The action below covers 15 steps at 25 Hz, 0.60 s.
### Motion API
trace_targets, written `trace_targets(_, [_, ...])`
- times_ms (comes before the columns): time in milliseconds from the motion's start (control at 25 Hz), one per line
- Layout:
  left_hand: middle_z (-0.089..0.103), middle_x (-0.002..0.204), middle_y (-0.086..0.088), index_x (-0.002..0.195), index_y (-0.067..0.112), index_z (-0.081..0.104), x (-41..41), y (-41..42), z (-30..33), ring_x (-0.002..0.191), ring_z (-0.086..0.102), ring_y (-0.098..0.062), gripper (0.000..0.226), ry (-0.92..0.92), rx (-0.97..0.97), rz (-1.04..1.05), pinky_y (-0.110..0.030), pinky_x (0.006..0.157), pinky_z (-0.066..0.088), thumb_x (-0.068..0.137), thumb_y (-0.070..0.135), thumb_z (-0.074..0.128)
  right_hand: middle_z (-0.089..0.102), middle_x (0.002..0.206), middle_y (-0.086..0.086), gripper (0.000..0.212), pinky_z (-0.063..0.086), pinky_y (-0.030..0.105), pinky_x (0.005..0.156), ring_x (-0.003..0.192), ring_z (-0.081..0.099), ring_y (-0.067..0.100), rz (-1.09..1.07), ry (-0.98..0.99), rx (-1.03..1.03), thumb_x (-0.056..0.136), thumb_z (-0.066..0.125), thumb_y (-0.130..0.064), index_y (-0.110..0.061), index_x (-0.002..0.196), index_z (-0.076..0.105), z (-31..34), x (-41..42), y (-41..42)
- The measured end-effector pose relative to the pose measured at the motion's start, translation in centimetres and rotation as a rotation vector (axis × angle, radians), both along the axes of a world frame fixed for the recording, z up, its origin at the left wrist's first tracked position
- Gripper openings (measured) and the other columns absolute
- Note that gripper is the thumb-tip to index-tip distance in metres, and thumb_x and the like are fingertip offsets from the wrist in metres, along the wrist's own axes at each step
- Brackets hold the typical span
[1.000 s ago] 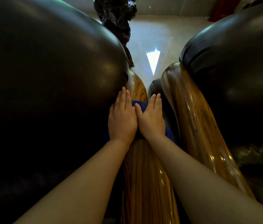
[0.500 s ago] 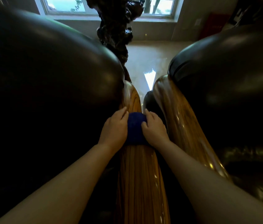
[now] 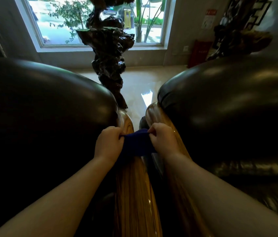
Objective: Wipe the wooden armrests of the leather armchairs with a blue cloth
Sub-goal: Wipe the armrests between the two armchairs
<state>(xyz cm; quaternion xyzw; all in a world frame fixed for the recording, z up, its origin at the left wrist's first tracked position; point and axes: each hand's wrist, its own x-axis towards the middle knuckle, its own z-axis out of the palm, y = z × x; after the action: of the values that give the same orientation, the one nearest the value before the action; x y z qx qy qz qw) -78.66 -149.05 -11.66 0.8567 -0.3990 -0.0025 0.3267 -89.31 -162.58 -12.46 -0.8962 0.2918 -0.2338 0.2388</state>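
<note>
A dark blue cloth (image 3: 137, 143) is stretched between my two hands above the gap between two glossy wooden armrests. My left hand (image 3: 108, 142) grips its left end over the left armrest (image 3: 131, 194). My right hand (image 3: 163, 140) grips its right end over the right armrest (image 3: 153, 112). Both fists are closed on the fabric. The lower part of the cloth rests on the left armrest. Dark leather armchairs bulge on either side, the left one (image 3: 41, 117) and the right one (image 3: 228, 103).
A tall dark carved root sculpture (image 3: 109, 53) stands on the shiny pale floor (image 3: 134, 86) just beyond the armrests. Behind it is a large window (image 3: 90, 21). A red box (image 3: 199, 53) leans on the wall at right.
My hands went from lying flat on the cloth to gripping its ends and pulling it taut. The view has tilted up, showing the window.
</note>
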Motion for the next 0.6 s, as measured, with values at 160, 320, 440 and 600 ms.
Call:
trace_targets(160, [0.065, 0.088, -0.007, 0.089, 0.011, 0.070, -2.7, 0.3, 9.0, 0.077, 0.054, -0.013, 0.014, -0.050, -0.099, -0.095, -0.021, 0.068, 0.041, 0.083, 0.010, 0.057, 0.063, 0.083, 0.008, 0.005, 0.035, 0.011, 0.063, 0.073, 0.052, 0.011, 0.031, -0.059, -0.074, 0.081, 0.060, -0.005, -0.008, 0.080, 0.063, 10.0, -4.9, 0.7])
trace_targets(320, [0.065, 0.089, -0.009, 0.091, 0.010, 0.069, -7.1, 0.5, 17.0, 0.082, 0.056, -0.016, 0.015, -0.097, -0.171, -0.176, -0.028, 0.075, 0.047, 0.084, 0.008, 0.056, 0.064, 0.082, 0.005, 0.003, 0.041, 0.019, 0.061, 0.072, 0.054, 0.012, 0.012, -0.046, -0.171, 0.082, 0.061, -0.012, -0.012, 0.082, 0.064, 18.8, -10.7, 0.8])
trace_targets(440, [0.063, 0.088, -0.008, 0.091, 0.011, 0.068, -11.7, 0.7, 21.2, 0.079, 0.056, -0.015, 0.014, -0.130, -0.210, -0.204, -0.030, 0.075, 0.050, 0.084, 0.008, 0.056, 0.062, 0.080, -0.002, 0.001, 0.044, 0.025, 0.060, 0.071, 0.056, 0.012, -0.013, -0.062, -0.212, 0.081, 0.063, -0.017, -0.017, 0.081, 0.063, 23.3, -15.5, 0.4])
trace_targets(600, [0.063, 0.086, -0.009, 0.089, 0.011, 0.067, -19.5, 1.3, 24.0, 0.081, 0.057, -0.018, 0.013, -0.128, -0.263, -0.187, -0.030, 0.075, 0.049, 0.083, 0.006, 0.057, 0.057, 0.078, -0.007, 0.004, 0.040, 0.021, 0.059, 0.070, 0.055, 0.008, -0.005, -0.107, -0.225, 0.079, 0.064, -0.017, -0.020, 0.081, 0.063, 26.3, -22.0, -0.3])
